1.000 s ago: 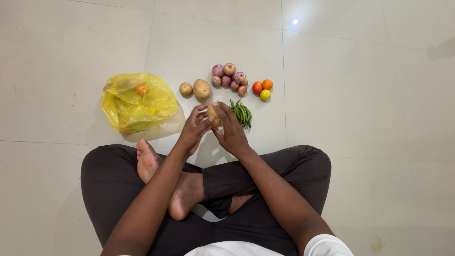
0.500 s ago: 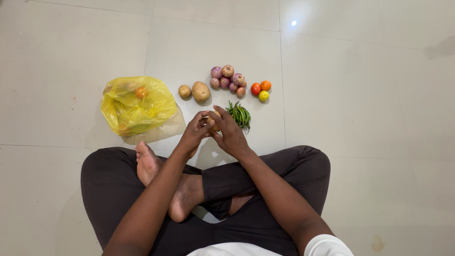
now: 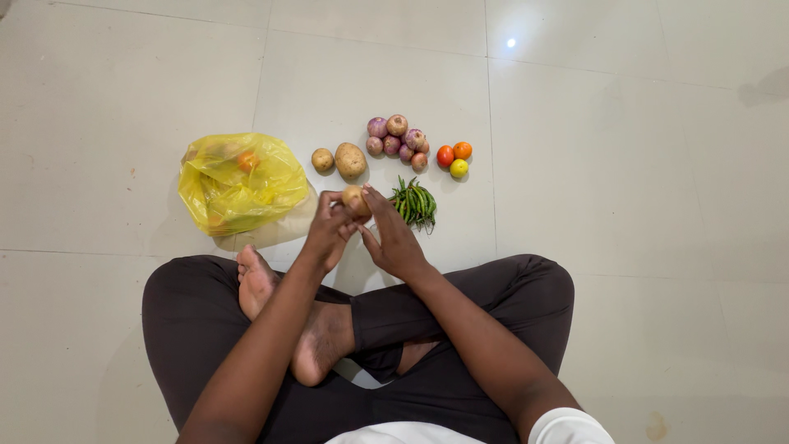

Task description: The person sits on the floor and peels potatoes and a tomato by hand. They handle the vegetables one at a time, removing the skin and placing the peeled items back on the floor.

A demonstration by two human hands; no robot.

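Head view looks straight down on a person sitting cross-legged on a pale tiled floor [image 3: 625, 164]. Between the two hands is a small potato [image 3: 355, 199], held up off the floor. The left hand [image 3: 329, 230] has it: thumb and fingertips are closed round its lower left side, and the potato sticks out just beyond those fingertips, away from the body. The right hand [image 3: 393, 238] is just to the potato's right, its fingers straight and slightly spread, the tips at or very near the potato's skin; whether they actually touch cannot be told. So the left hand grips, and the right is open beside it. The potato is close to round, so no clear long axis shows.

Taking that potato as the landmark: two more potatoes [image 3: 340, 159] lie on the floor just beyond it, the larger on the right. Beyond and to the right sits a cluster of onions [image 3: 398, 138], then three tomatoes [image 3: 454, 156] further right. Green chillies [image 3: 414, 202] lie just to its right. A yellow plastic bag [image 3: 240, 182] with produce inside lies well to its left.
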